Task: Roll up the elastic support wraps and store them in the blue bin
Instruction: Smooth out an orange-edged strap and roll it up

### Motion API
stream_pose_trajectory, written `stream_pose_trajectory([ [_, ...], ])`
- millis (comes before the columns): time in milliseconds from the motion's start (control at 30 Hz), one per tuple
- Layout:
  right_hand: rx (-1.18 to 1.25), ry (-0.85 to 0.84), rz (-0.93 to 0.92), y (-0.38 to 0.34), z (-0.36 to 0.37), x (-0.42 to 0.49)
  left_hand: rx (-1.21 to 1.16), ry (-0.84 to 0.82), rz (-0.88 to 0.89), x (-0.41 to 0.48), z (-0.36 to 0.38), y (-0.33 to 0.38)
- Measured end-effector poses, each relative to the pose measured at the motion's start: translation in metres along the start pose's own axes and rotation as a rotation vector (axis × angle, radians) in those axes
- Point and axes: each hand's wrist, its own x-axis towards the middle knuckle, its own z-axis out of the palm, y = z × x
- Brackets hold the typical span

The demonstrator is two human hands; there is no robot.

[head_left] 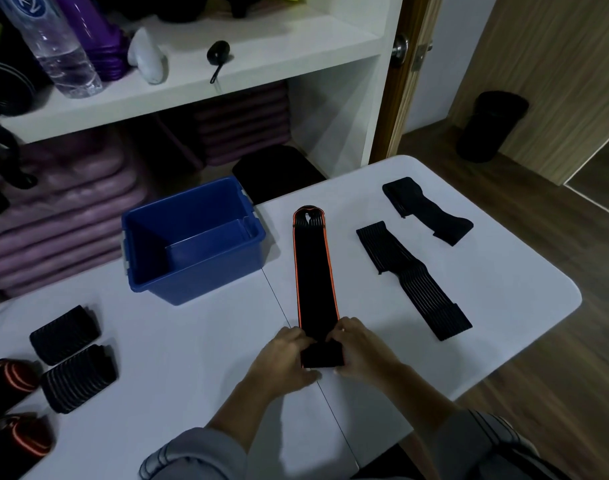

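A long black wrap with orange edges (313, 268) lies flat on the white table (199, 358), running away from me. My left hand (285, 355) and my right hand (360, 351) pinch its near end, which is folded over into a small black roll between them. The blue bin (192, 237) stands open and empty to the left of the wrap. Two more black wraps lie unrolled to the right, a ribbed one (414, 278) and a plain one (426, 209). Several rolled wraps sit at the left edge, two ribbed black (71, 358) and two with orange stripes (12, 379).
A white shelf unit (227, 74) stands behind the table with a water bottle (53, 46), a purple bottle and folded purple mats below. A black cylinder (492, 126) sits on the wooden floor at the right. The table's rounded right corner is near the ribbed wrap.
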Motion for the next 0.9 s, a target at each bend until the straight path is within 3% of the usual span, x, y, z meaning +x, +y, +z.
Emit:
stream_pose_trajectory([
  [100, -0.009, 0.009, -0.031, -0.001, 0.003, 0.000, 0.090, 0.029, 0.038, 0.003, 0.007, -0.002],
  [200, 0.070, 0.029, -0.022, 0.000, -0.001, 0.000, -0.008, 0.084, 0.013, 0.008, 0.005, 0.003],
  [400, 0.384, 0.015, 0.195, 0.005, -0.007, 0.009, -0.307, -0.024, -0.226, 0.024, -0.008, -0.002],
  [567, 0.344, 0.101, 0.240, 0.006, 0.004, 0.020, -0.369, 0.018, -0.365, 0.031, 0.000, -0.002],
  [733, 0.274, 0.276, 0.129, 0.011, 0.010, 0.025, -0.220, 0.188, -0.307, 0.032, 0.003, -0.003],
  [800, 0.250, 0.323, 0.023, 0.011, 0.010, 0.026, -0.191, 0.264, -0.213, 0.030, 0.000, -0.003],
  [900, 0.199, 0.292, -0.087, 0.012, 0.008, 0.023, -0.118, 0.231, -0.031, 0.028, -0.002, -0.002],
])
